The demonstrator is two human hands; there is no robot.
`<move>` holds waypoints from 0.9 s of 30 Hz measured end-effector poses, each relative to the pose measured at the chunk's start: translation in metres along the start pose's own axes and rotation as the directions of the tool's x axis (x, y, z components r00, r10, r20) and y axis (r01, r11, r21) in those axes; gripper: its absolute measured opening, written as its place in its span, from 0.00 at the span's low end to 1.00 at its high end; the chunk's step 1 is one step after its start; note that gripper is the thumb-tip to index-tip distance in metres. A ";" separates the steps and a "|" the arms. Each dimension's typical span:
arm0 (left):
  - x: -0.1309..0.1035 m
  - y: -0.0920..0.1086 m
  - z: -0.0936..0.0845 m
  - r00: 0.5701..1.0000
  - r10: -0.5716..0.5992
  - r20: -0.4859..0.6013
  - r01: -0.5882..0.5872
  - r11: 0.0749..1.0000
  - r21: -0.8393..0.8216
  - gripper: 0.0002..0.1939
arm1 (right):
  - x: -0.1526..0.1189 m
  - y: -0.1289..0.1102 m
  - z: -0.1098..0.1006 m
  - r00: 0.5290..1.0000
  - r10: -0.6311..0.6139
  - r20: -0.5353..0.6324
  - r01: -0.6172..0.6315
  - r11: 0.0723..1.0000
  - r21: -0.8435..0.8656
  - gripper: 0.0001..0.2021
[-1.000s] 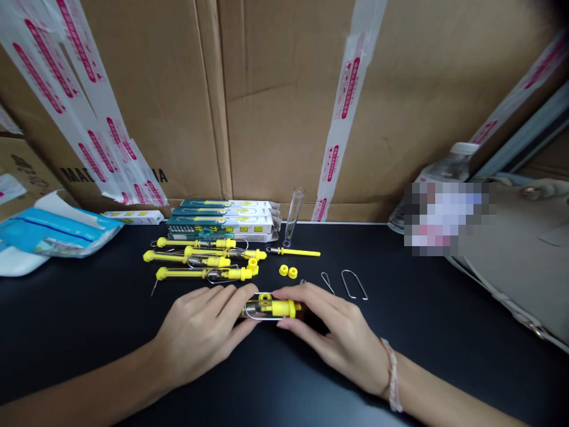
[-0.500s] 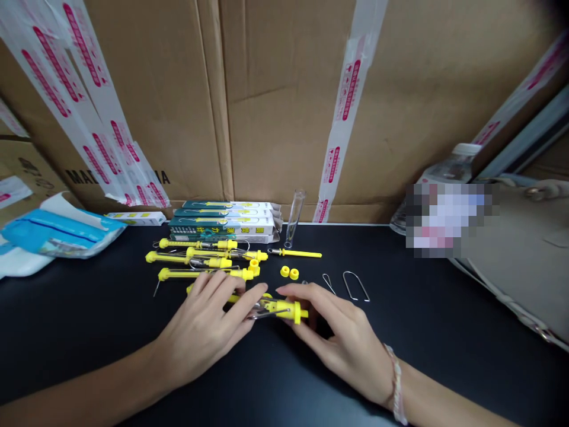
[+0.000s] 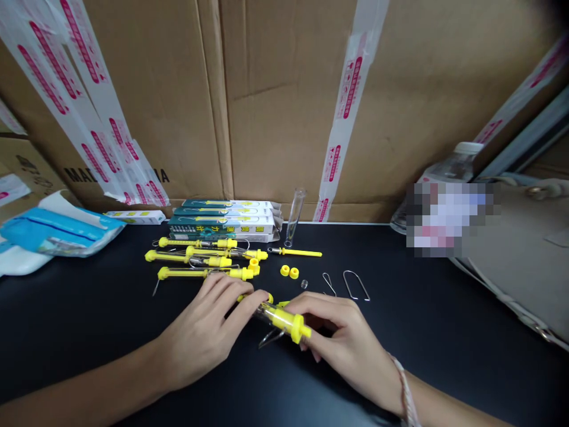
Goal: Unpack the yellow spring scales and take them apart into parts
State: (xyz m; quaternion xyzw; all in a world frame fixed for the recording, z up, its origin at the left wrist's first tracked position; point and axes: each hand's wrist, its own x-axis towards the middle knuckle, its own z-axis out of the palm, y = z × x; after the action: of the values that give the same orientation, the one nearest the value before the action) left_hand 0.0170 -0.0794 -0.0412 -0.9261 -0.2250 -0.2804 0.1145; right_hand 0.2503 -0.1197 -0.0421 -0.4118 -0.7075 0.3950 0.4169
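Note:
My left hand (image 3: 208,323) is closed around the left part of a tubular spring scale (image 3: 282,319) with a clear barrel and yellow fittings. The scale slants down to the right, and its yellow cap end points toward my right hand (image 3: 355,347). The fingers of that hand curl behind the cap end, with the thumb against it; their tips are partly hidden. Below the barrel a bent wire hook (image 3: 271,338) sticks out. Several other yellow spring scales (image 3: 195,273) lie just beyond my left hand.
Farther back lie two yellow rings (image 3: 289,271), a yellow rod (image 3: 302,253), a small clear piece (image 3: 304,284) and bent wires (image 3: 355,286). A clear tube (image 3: 294,218) stands beside stacked boxes (image 3: 222,228). A blue packet (image 3: 62,228) is left; a bottle (image 3: 448,169) and bag (image 3: 520,255) are right.
The cap end of the spring scale has swung down and nearer to me, and the wire hook has turned under the barrel. My right hand has shifted slightly nearer, its fingers more curled.

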 end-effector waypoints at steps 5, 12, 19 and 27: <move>0.001 0.001 0.000 0.998 0.050 -0.038 -0.053 0.996 -0.068 0.19 | -0.001 -0.005 0.003 1.000 0.004 0.029 -0.005 1.000 0.019 0.05; -0.003 0.003 -0.004 0.991 0.101 -0.084 -0.111 0.986 -0.126 0.24 | -0.003 -0.003 0.009 0.993 0.092 0.071 -0.112 0.929 0.353 0.06; 0.004 0.002 -0.007 0.997 0.071 -0.022 -0.071 0.997 -0.020 0.18 | -0.004 -0.005 0.006 0.989 -0.146 -0.032 0.142 0.986 -0.090 0.07; 0.005 0.006 -0.002 0.992 0.120 -0.034 -0.122 0.989 -0.087 0.14 | -0.004 0.005 0.009 0.941 -0.339 0.002 0.320 0.884 -0.341 0.08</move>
State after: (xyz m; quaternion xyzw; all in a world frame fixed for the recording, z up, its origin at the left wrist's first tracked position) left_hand 0.0228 -0.0841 -0.0370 -0.9381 -0.1541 -0.2957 0.0934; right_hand 0.2445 -0.1240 -0.0513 -0.3618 -0.8117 0.1799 0.4217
